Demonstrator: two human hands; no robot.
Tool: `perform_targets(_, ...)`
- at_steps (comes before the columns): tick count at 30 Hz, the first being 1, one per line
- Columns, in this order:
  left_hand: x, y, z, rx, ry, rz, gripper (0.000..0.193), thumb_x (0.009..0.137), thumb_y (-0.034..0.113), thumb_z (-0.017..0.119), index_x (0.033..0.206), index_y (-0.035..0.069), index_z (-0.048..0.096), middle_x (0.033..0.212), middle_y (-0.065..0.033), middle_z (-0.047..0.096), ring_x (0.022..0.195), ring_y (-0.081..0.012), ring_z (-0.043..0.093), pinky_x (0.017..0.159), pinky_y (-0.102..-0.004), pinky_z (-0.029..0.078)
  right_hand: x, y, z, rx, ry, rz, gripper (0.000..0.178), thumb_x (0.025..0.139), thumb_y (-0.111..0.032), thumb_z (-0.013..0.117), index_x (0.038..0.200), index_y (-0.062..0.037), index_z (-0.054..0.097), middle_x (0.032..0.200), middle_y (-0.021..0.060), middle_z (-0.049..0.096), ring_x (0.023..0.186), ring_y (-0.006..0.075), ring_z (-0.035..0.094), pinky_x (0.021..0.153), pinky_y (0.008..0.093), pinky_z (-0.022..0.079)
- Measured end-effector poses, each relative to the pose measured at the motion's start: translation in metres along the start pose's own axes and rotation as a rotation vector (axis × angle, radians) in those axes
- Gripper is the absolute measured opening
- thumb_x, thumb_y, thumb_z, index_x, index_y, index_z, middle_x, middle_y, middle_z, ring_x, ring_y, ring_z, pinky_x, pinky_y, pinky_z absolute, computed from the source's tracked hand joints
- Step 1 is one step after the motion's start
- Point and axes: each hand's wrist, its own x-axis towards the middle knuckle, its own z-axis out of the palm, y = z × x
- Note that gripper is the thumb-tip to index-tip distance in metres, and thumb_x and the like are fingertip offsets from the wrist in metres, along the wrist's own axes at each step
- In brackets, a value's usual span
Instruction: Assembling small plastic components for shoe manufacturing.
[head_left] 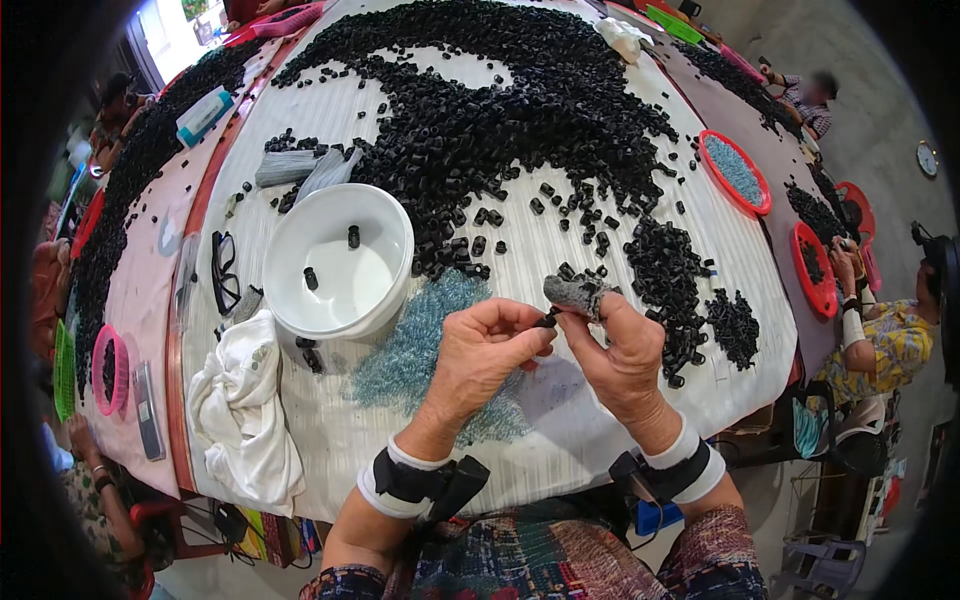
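Note:
My left hand point(480, 350) and my right hand point(622, 362) meet over the table's near part, fingertips pinched together. Between them is a small black plastic piece point(546, 321), mostly covered by the fingers. A grey cloth sleeve point(575, 293) wraps my right index finger. Beneath and left of my left hand spreads a heap of small bluish, clear coil springs point(425, 340). The white bowl point(345, 292) at the left holds two black cylindrical pieces. Short black hollow cylinders point(450, 130) form a big pile beyond. Smaller black parts point(733, 330) lie right of my right hand.
Left of the bowl are eyeglasses point(225, 270) and a crumpled white cloth point(245, 405). Grey strip bundles point(287, 167) lie behind it. A red tray of bluish pieces point(705, 150) stands at the right. Other people sit along both side tables, one in a yellow patterned shirt point(895, 345).

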Motion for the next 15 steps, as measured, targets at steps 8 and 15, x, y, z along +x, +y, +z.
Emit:
perform_targets(8,0.0003,-0.0012,0.0010,0.048,0.042,0.011,0.014,0.081,0.006,0.069,0.092,-0.002,0.065,0.081,-0.0082,0.068,0.072,-0.0130,0.067,0.058,-0.0219,0.053,-0.0025,-0.0010,0.0067,-0.004,0.078,0.008,0.015,0.074,0.002,0.070,0.085,-0.0015,0.060,0.074,0.0112,0.061,0.061,0.0239,0.061,0.054,0.0311,0.047)
perform_targets(15,-0.0003,-0.0069,-0.0001,0.082,0.054,0.030,0.016,0.081,0.007,0.070,0.094,-0.002,0.065,0.082,-0.0088,0.068,0.073,-0.0137,0.067,0.058,-0.0222,0.054,-0.0045,-0.0030,0.0070,-0.070,0.058,-0.037,0.013,0.074,0.002,0.069,0.083,-0.0009,0.060,0.075,0.0120,0.062,0.062,0.0240,0.062,0.056,0.0296,0.049)
